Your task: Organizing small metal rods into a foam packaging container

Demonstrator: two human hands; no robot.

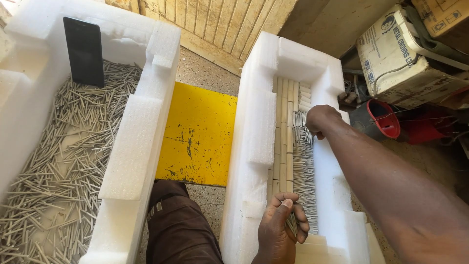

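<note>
A foam tray (137, 122) of loose grey sticks (63, 161) lies left. In the second foam tray (254, 122), the left hand (281, 227) pinches a thin stick bundle (293, 226); the right hand (320, 120), fingers curled, presses the packed row (305, 166). The sticks look light, stiff, probably brittle; best gripped mid-length.

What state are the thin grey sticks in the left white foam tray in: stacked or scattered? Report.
Scattered: the thin grey sticks lie loose, crossing at all angles over the left white foam tray.

Two foam trays (146, 122) (259, 122), two hands (281, 227) (320, 120), one yellow board (200, 132).
</note>
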